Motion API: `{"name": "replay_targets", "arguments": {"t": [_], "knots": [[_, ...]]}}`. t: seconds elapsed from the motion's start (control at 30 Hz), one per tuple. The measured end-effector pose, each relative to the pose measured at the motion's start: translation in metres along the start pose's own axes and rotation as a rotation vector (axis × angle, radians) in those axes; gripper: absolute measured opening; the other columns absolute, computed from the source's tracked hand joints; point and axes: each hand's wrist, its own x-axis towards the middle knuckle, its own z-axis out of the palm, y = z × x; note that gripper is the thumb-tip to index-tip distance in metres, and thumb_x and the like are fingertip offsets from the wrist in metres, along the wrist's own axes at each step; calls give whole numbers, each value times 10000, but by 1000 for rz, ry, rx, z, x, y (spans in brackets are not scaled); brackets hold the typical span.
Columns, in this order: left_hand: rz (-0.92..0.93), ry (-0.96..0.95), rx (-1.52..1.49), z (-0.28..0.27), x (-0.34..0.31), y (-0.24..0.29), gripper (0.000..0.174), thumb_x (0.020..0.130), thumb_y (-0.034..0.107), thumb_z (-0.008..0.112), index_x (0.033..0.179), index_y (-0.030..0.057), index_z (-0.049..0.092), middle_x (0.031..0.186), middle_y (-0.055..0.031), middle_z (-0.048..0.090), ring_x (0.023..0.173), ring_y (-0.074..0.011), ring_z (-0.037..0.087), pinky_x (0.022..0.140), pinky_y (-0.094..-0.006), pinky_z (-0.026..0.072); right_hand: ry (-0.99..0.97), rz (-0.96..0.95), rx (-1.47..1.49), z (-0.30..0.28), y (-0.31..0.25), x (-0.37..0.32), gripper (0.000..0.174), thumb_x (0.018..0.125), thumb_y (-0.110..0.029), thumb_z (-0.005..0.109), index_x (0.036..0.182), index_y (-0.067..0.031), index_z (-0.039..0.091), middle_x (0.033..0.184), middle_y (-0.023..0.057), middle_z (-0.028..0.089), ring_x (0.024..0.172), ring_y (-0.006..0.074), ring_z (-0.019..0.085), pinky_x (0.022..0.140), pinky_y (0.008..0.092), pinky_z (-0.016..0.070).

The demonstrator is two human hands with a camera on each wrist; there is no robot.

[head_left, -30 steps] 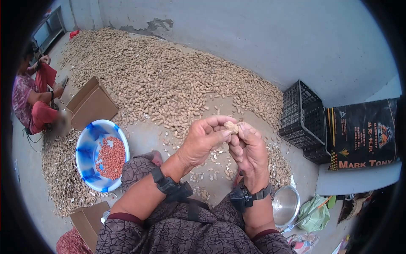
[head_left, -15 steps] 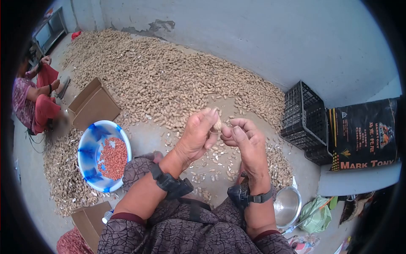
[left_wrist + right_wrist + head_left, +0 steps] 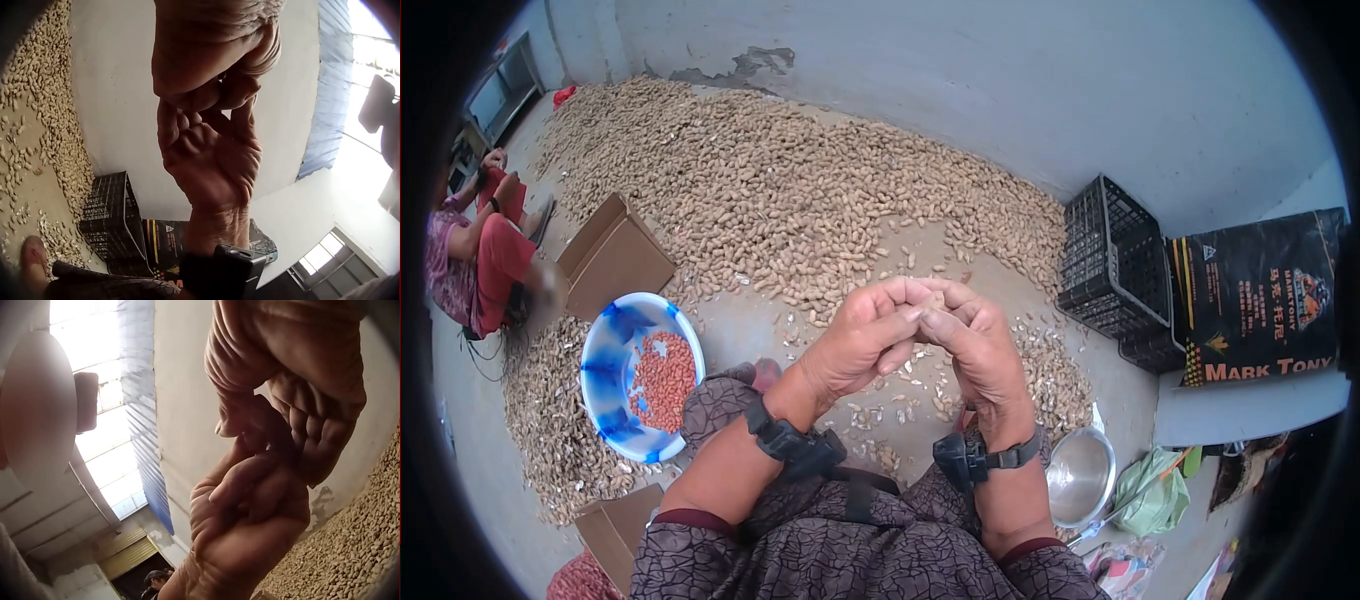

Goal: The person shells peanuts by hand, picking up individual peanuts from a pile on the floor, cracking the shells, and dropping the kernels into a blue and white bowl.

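My left hand (image 3: 855, 340) and right hand (image 3: 985, 345) meet fingertip to fingertip over the lap, thumbs and forefingers curled together. Between them they pinch an unshelled peanut (image 3: 937, 299), of which only a small tan bit shows at the fingertips. In the left wrist view the left hand (image 3: 212, 56) is close above the right hand (image 3: 212, 162); the fingers hide the peanut there. From the right wrist, the right hand (image 3: 294, 369) overlaps the left hand (image 3: 250, 512). Beyond the hands spreads a big heap of unshelled peanuts (image 3: 770, 190).
A blue and white basin (image 3: 605, 350) holds shelled red peanuts (image 3: 665, 385) at left, beside an open cardboard box (image 3: 615, 260). Shell bits cover the floor. On the right stand black crates (image 3: 1100, 260), a black sack (image 3: 1255, 300) and a metal bowl (image 3: 1082, 480). Another person (image 3: 480, 245) sits far left.
The hands were joined on the peanut, then came slightly apart with it in the left fingers. Now they are together again, and the fingers cover most of it.
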Motion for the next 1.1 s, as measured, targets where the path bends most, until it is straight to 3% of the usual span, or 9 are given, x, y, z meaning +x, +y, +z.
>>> {"name": "replay_targets", "arguments": {"t": [0.17,0.27,0.33,0.43,0.53,0.63,0.83,0.93,1.1], "knots": [[-15,-9,186,4,0,1,244,857,130,479,1049,-14,522,735,12,513,424,13,323,373,-128,239,-21,1,42,0,0,-1,386,769,-118,616,1087,64,496,952,75,581,866,123,543,781,250,432],[-70,8,198,10,-3,8,222,853,120,483,1013,-22,546,807,-15,544,538,-6,440,463,-142,355,-17,-4,36,-2,1,0,389,751,-111,634,1076,60,506,953,72,581,859,120,542,782,249,429],[8,1,311,17,-5,11,221,856,106,472,992,-46,560,940,-45,560,761,-57,514,664,-202,433,-50,33,66,-5,1,0,376,743,-110,644,1056,55,520,950,70,582,855,112,538,781,246,425],[62,30,336,16,-5,4,226,859,91,456,994,-60,555,1053,-59,543,938,-99,488,822,-254,403,-78,52,95,-5,1,0,350,743,-112,645,1032,49,533,945,66,582,849,104,533,772,240,423],[263,-3,457,9,1,-8,301,865,152,489,1094,-41,517,969,-28,563,768,-39,500,662,-184,411,-98,33,94,-6,2,1,335,746,-114,643,1022,45,536,933,64,585,841,102,533,767,236,423],[248,-28,501,10,1,-2,233,843,61,451,1027,-48,544,1041,-76,552,912,-104,503,796,-245,414,-98,48,133,-9,5,2,324,753,-116,636,1016,44,537,920,66,590,845,105,537,763,241,423],[262,-62,536,14,-9,8,274,784,47,510,1040,-48,536,974,-83,564,776,-73,505,665,-219,427,-86,34,158,-1,-4,-1,307,771,-102,612,1027,50,536,898,67,597,736,81,536,661,196,425],[268,-47,644,11,-9,6,270,815,83,514,1045,-59,527,1023,-73,546,867,-74,487,733,-224,409,-45,-18,111,0,5,0,289,775,-92,602,1017,56,548,864,58,597,700,69,522,621,178,410],[260,-39,627,12,-10,5,254,822,97,520,1024,-57,534,959,-70,560,805,-68,501,689,-217,421,13,-14,58,3,1,-2,265,777,-96,598,991,57,567,743,6,563,587,25,455,495,152,331]]}}
